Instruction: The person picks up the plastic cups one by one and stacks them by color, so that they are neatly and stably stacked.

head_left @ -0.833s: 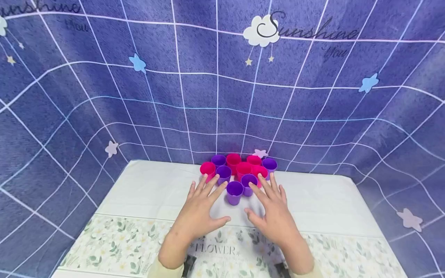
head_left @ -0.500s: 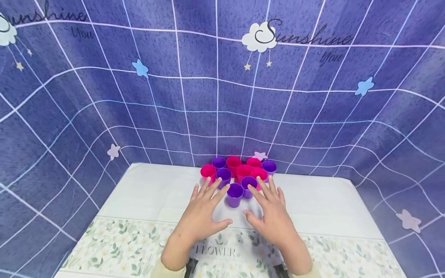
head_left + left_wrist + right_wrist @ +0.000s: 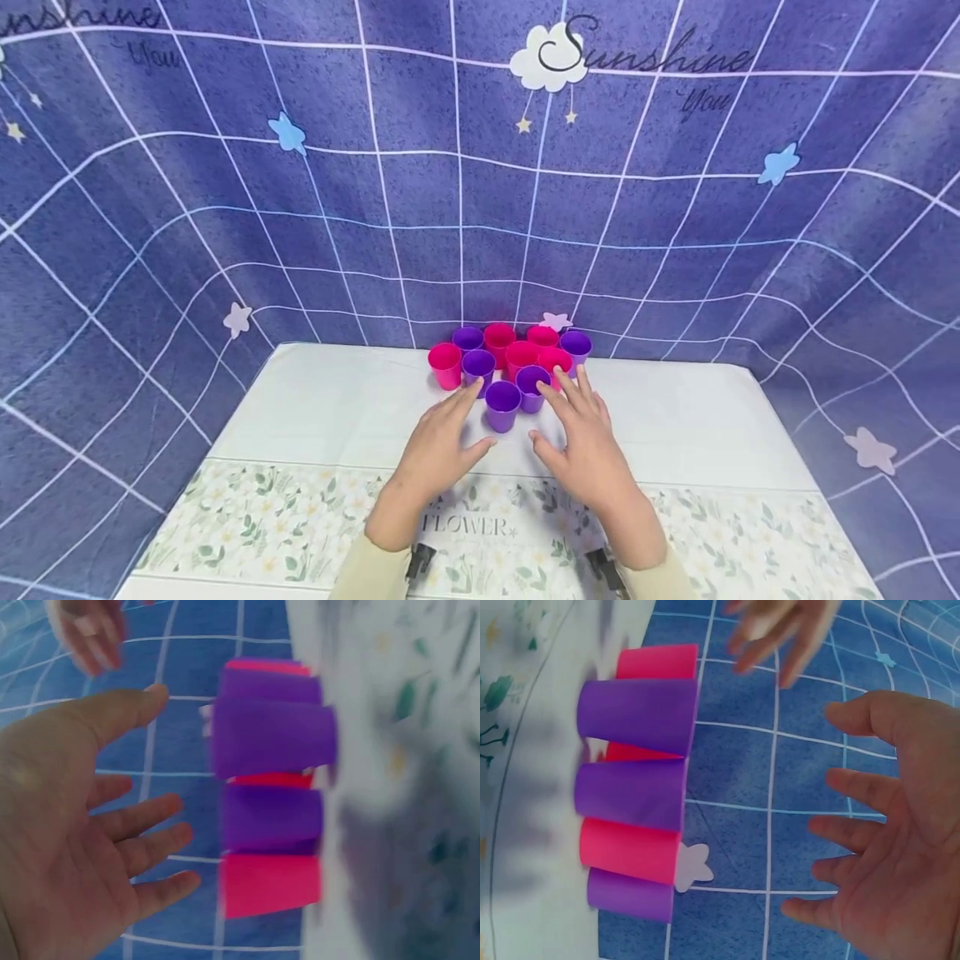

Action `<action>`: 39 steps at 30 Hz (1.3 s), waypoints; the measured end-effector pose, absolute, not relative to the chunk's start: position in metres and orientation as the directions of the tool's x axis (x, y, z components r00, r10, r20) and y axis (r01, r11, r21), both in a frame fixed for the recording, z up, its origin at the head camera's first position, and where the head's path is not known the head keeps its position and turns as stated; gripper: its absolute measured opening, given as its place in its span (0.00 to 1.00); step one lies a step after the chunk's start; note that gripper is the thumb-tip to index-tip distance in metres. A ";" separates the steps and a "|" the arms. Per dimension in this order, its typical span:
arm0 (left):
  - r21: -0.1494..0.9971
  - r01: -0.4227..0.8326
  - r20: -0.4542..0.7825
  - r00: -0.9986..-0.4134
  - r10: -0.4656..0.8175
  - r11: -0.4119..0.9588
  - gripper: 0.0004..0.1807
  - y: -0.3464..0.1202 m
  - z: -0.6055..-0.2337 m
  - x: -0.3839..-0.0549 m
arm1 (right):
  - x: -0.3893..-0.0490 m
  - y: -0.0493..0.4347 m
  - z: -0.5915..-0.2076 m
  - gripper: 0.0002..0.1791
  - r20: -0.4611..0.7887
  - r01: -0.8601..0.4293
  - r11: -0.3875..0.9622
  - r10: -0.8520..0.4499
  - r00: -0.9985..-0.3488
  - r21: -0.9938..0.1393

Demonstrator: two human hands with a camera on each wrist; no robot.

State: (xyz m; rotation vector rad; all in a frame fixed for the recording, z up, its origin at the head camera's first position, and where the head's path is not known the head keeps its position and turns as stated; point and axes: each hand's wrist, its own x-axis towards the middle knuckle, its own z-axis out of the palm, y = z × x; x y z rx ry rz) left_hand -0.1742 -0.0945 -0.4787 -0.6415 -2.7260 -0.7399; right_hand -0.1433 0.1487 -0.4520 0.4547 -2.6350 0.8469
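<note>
Several pink and purple plastic cups stand upright in a tight cluster, mouths up. Foremost is a purple cup, with another purple cup close behind it on the right. A pink cup marks the left end of the group. My left hand hovers in front of the cluster's left side, fingers extended, holding nothing. On the other side my right hand is held likewise, its fingers overlapping the cups in the head view. Both wrist views show a gap between fingertips and cup rims.
The white table has a floral printed band along its near part. A blue gridded curtain with stars and clouds hangs right behind the cups and round both sides.
My left hand has turned and shifted slightly to the right, its fingers now closer together. The right hand keeps nearly the same pose. The cups stay in place while the head view shifts slightly.
</note>
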 end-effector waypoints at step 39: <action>0.809 0.159 0.133 -0.987 0.088 0.566 0.44 -0.052 -0.536 -0.211 | -0.154 0.166 -0.460 0.24 0.480 -0.409 0.712 -0.115 -0.870 -0.571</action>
